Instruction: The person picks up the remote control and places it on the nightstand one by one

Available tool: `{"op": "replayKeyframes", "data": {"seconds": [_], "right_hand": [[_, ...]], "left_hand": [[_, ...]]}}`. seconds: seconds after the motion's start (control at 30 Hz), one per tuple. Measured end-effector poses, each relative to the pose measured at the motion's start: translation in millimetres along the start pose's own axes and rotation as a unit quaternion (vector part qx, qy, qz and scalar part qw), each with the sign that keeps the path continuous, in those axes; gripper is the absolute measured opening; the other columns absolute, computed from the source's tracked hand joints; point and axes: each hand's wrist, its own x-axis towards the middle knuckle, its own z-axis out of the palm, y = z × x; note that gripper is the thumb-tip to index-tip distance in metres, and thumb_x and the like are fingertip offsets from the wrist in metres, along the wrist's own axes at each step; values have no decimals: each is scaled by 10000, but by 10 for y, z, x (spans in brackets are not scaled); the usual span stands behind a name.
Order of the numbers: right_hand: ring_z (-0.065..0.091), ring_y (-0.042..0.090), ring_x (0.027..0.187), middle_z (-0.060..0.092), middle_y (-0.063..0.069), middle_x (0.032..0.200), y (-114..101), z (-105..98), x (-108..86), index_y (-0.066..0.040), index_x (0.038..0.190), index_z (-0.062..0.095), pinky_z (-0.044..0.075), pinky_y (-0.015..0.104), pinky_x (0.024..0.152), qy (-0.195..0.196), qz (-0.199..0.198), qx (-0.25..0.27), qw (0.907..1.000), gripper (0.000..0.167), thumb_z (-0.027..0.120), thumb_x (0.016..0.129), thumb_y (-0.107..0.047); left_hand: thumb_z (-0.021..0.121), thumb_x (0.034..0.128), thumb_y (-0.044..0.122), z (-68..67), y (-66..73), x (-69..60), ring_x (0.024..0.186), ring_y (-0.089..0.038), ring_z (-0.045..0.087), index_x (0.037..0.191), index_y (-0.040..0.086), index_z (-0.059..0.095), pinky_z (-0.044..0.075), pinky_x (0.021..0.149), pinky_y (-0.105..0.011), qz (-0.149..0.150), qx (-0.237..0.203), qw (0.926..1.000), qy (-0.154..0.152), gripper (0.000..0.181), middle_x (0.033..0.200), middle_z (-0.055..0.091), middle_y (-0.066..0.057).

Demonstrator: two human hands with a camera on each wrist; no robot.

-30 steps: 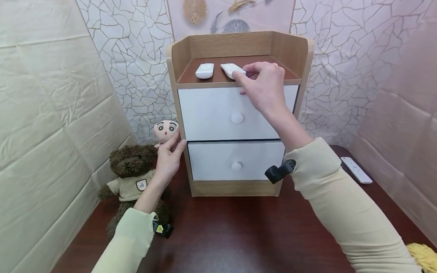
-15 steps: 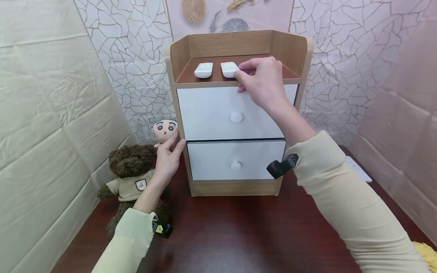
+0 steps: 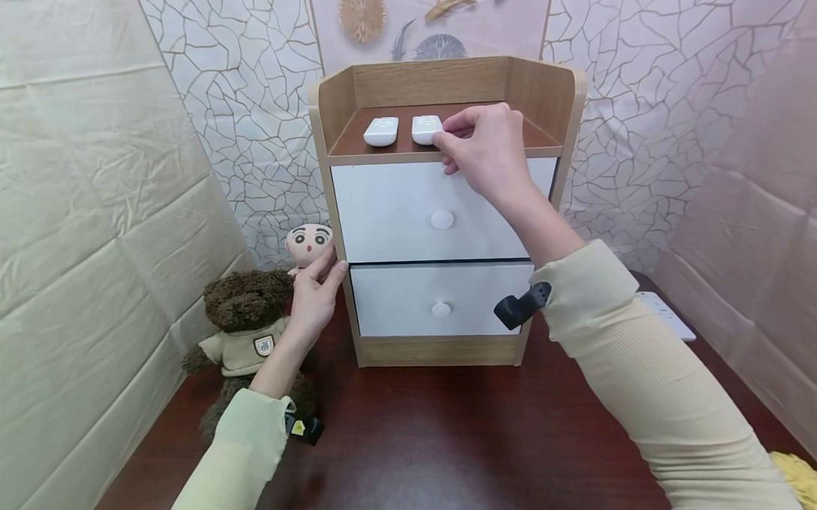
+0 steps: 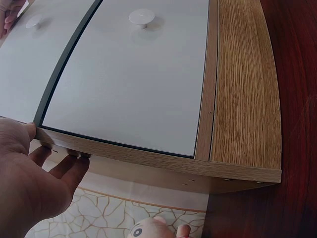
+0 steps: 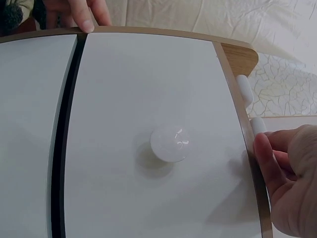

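A wooden cabinet (image 3: 439, 351) with two white drawers stands on the dark red table. Two white remote controls lie side by side on its brown top: the left remote (image 3: 381, 132) and the right remote (image 3: 426, 129). My right hand (image 3: 491, 151) holds the right remote by its right side, thumb near the front corner; the right wrist view shows that remote's end (image 5: 257, 126) at the fingertips. My left hand (image 3: 313, 299) grips the cabinet's left edge. In the left wrist view its thumb (image 4: 30, 131) presses the front edge and the fingers lie against the side panel.
A brown teddy bear (image 3: 248, 302) sits left of the cabinet, with a round-headed doll (image 3: 309, 242) behind my left hand. Another white remote (image 3: 667, 315) lies on the table (image 3: 415, 450) at right. Something yellow and woolly (image 3: 804, 481) shows at lower right. Cloth walls enclose both sides.
The right remote has turned from a slant to nearly straight, parallel to the left one, with my right hand shifting slightly left. My left hand has stayed on the cabinet.
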Motion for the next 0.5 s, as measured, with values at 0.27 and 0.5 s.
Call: {"op": "replayKeyframes", "data": {"seconds": [0.27, 0.5], "right_hand": [[687, 118, 596, 750, 123, 878, 9, 15, 5, 12, 1123, 768, 590, 200, 631, -12, -90, -90, 9999, 229, 743, 962, -149], [701, 101, 653, 765, 125, 957, 56, -43, -67, -12, 1170, 761, 555, 189, 709, -43, -264, -152, 9995, 278, 755, 958, -191]], "left_hand": [[560, 1076, 118, 1, 9, 3, 1430, -275, 434, 1569, 33, 386, 414, 1152, -340, -123, -55, 9999, -2, 529, 1573, 403, -194], [563, 1076, 131, 2, 17, -1, 1439, -258, 419, 1571, 48, 388, 417, 1149, -328, -216, -65, 9997, 19, 531, 1582, 392, -174]]}}
